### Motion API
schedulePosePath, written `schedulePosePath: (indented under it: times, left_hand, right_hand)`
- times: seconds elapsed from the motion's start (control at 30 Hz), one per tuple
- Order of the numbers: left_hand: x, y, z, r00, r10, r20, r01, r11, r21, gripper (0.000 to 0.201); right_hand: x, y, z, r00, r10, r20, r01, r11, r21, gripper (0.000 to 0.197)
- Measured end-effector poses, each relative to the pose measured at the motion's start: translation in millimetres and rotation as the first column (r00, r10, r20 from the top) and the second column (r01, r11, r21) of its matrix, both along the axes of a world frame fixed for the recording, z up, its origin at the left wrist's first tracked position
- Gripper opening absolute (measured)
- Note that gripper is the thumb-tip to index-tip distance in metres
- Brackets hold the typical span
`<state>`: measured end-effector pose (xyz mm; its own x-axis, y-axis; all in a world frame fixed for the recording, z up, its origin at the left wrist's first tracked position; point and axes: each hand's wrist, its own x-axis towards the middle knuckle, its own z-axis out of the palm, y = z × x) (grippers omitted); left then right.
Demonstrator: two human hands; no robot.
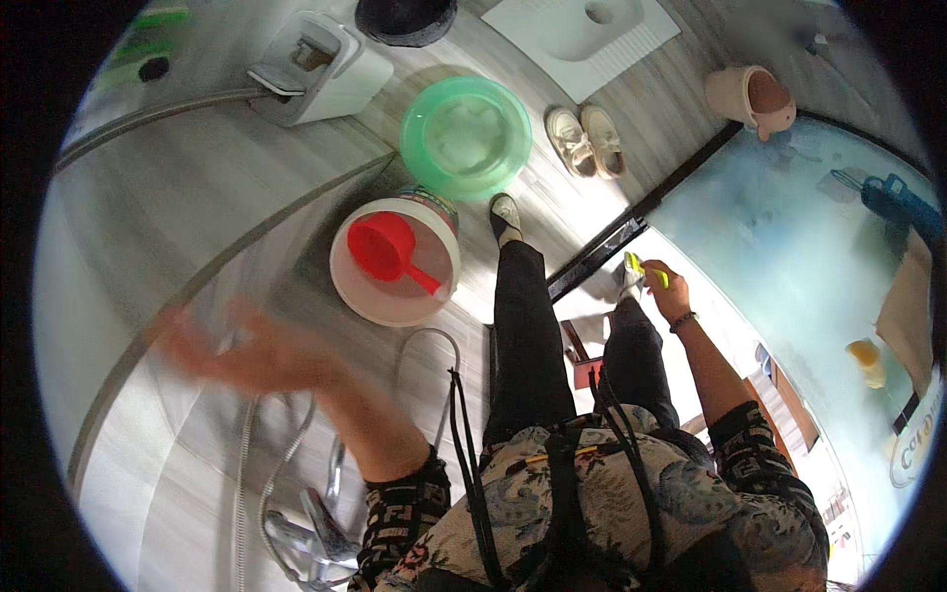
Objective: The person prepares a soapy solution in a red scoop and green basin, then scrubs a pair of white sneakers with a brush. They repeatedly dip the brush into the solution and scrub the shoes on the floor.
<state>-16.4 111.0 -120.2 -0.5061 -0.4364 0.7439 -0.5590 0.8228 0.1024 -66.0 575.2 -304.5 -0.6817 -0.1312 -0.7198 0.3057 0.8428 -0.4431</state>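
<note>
Patterned short sleeves (760, 444), black trousers (528, 335), dark wristband (682, 320), white shoe (505, 212)

Left hand (247, 355) open, blurred, empty; right hand (663, 288) grips yellow-green cloth (641, 268) at glass door (789, 257).

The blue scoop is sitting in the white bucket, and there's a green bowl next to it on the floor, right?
Not quite: the scoop is red, not blue. The head view shows it sitting in the white bucket, with the green bowl next to it on the floor.
</note>
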Motion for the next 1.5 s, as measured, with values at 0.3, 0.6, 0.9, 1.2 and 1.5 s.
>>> schedulePosePath:
  times: [0.3, 0.6, 0.9, 1.2, 1.5]
  left_hand:
    - [40.0, 215.6, -126.5, 0.75, -0.629, 0.203, 0.153, 0.464, 0.872, 0.021]
    - [69.9, 338.0, -215.3, 0.692, -0.685, 0.23, 0.007, 0.325, 0.946, 0.019]
    - [72.3, 305.2, -345.1, 0.679, -0.68, 0.277, -0.097, 0.29, 0.952, 0.021]
    - [60.8, 283.7, -362.1, 0.618, -0.748, 0.242, -0.027, 0.287, 0.958, 0.024]
    - [58.0, 269.2, -340.0, 0.547, -0.772, 0.325, -0.074, 0.342, 0.937, 0.029]
  right_hand:
    - [-10.4, 62.3, -48.9, 0.954, 0.297, -0.046, -0.298, 0.954, -0.037, 0.024]
    - [59.9, 125.1, -115.9, 0.907, 0.39, 0.159, -0.332, 0.895, -0.297, 0.022]
    - [143.1, 104.3, -227.4, 0.657, 0.518, 0.548, -0.655, 0.752, 0.073, 0.042]
    - [278.0, 137.0, -282.1, 0.044, 0.699, 0.714, -0.845, 0.408, -0.347, 0.033]
    - [311.8, 174.9, -302.9, -0.314, 0.773, 0.551, -0.803, 0.094, -0.589, 0.034]
